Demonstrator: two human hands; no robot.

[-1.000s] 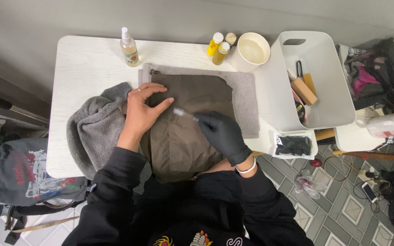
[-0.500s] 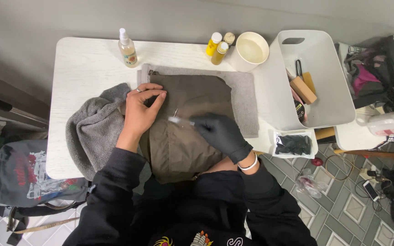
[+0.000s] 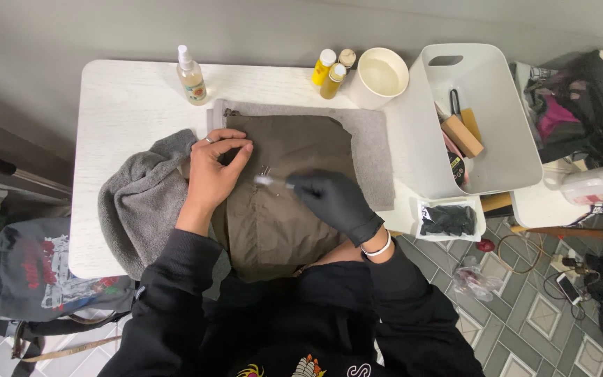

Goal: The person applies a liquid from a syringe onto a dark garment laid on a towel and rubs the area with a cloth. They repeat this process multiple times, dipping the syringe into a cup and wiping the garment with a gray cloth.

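An olive-brown garment (image 3: 294, 181) lies on a grey mat (image 3: 375, 150) on the white table (image 3: 127, 98). My bare left hand (image 3: 216, 171) presses on the garment's left side, fingers by its metal zip pull. My right hand (image 3: 333, 199), in a black glove, holds a thin white stick (image 3: 270, 181) whose tip touches the fabric near the zip. A grey towel (image 3: 144, 199) is bunched at the garment's left.
A spray bottle (image 3: 191, 75), small yellow bottles (image 3: 329, 73) and a cream cup (image 3: 382, 73) stand at the back. A white bin (image 3: 497, 112) with tools sits to the right, beside a small tray of black gloves (image 3: 448, 220). Bags lie on the tiled floor.
My right hand has drawn the stick a little leftward along the garment toward the zip. My left hand stays pressed in the same place.
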